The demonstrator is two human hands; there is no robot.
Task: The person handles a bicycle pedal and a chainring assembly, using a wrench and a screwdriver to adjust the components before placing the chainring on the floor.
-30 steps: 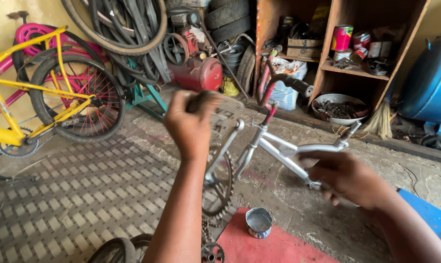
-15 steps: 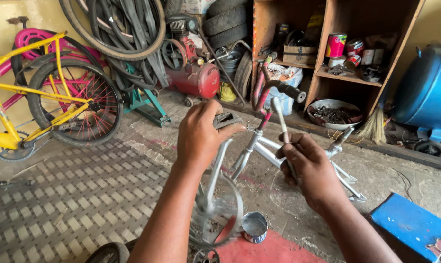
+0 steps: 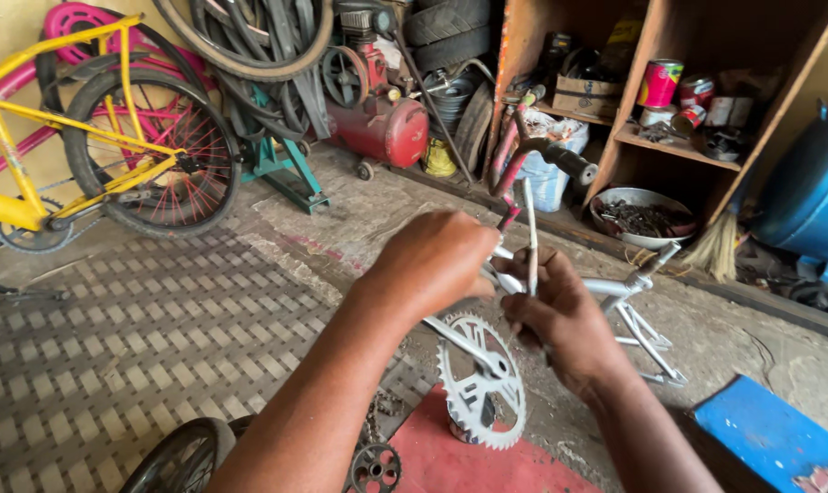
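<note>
Holding a small silver bike frame [image 3: 615, 294] up off the workshop floor, both hands are bunched together near its middle. The left hand [image 3: 437, 260] is curled over the frame from above, fingers closed around a tube, though the exact grip is hidden behind the knuckles. The right hand [image 3: 560, 315] sits just beside it, fingers wrapped shut around a thin silver rod [image 3: 530, 233] that sticks straight up between the two hands. The frame itself looks bare and a bit scuffed, pale metal tubes with the rear stays poking out to the right, tips close to the concrete. A toothed silver chainring [image 3: 483, 379] with its crank hangs below the hands, teeth clean and bright, and behind it sits a small tin can [image 3: 462, 427] on a red mat [image 3: 450, 461]. Behind the frame a handlebar with a black grip [image 3: 569, 162] pokes up. Off to the left there's a yellow bicycle [image 3: 58, 155] leaning by the wall, and a red compressor [image 3: 382, 123] further back.
</note>
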